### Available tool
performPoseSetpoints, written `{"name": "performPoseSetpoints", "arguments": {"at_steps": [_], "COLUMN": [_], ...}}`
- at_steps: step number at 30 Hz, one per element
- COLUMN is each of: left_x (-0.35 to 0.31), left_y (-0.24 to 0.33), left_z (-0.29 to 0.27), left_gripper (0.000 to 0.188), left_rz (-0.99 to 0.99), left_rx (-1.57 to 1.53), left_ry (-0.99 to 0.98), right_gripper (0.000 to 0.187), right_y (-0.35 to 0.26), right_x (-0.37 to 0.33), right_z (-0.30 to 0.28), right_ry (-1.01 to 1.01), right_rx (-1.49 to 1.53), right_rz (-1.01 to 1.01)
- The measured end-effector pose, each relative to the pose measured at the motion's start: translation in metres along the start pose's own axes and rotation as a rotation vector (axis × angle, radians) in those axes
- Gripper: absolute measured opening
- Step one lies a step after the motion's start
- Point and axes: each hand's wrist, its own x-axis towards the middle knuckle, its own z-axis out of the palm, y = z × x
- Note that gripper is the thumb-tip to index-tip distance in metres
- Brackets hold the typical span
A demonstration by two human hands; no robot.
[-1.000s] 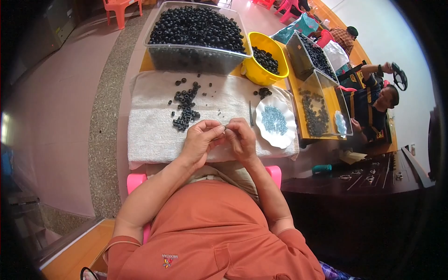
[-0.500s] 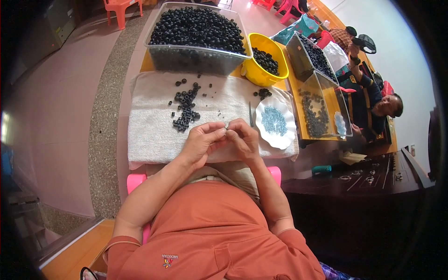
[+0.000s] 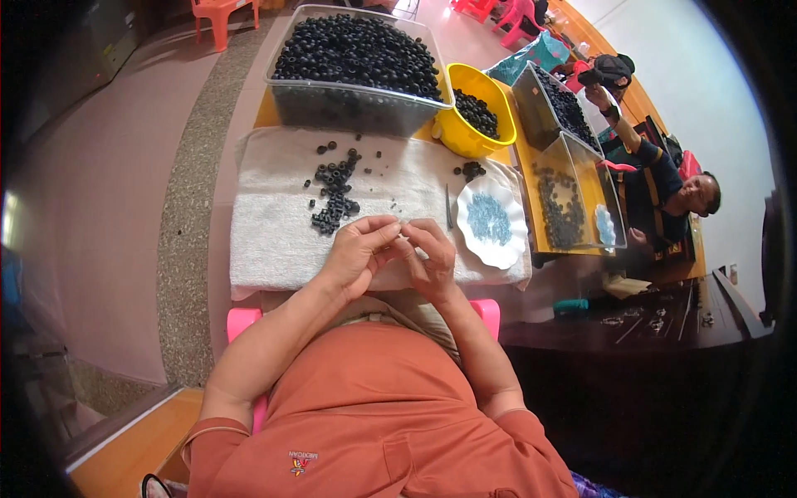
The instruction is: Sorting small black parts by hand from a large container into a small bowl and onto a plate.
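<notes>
— So where's the piece?
— Pinched between both hands, left hand (image 3: 359, 256) and right hand (image 3: 431, 259), fingertips meeting over the towel (image 3: 274, 241), near the beads (image 3: 334, 195).
— Its long axis?
— Too small to tell; both grips closed on it.

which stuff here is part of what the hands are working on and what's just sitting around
In use: left hand and right hand, fingertips pinched together over the white towel; loose black rings; white plate of blue bits.

Lying about: big clear bin of rings; yellow bowl; orange chair.
</notes>
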Motion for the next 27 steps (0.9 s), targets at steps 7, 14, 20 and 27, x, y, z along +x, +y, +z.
{"name": "performPoseSetpoints", "arguments": {"at_steps": [7, 14, 20, 27], "left_x": [-0.003, 0.0, -0.001, -0.001], "left_y": [-0.004, -0.003, 0.001, 0.004], "left_z": [0.003, 0.002, 0.002, 0.004], "left_gripper": [0.012, 0.01, 0.009, 0.01], "left_rz": [-0.002, 0.038, 0.056, 0.063], "left_rx": [0.011, 0.015, 0.007, 0.008], "left_ry": [0.031, 0.033, 0.033, 0.05], "right_gripper": [0.008, 0.016, 0.011, 0.012], "right_y": [0.013, 0.039, 0.053, 0.056], "right_x": [0.054, 0.099, 0.113, 0.108], "right_z": [-0.018, 0.024, 0.046, 0.036], "right_ry": [-0.21, -0.441, -0.6, -0.614], "right_rx": [-0.039, -0.433, -0.572, -0.501], "right_rz": [0.245, 0.058, 0.0, -0.042]}}
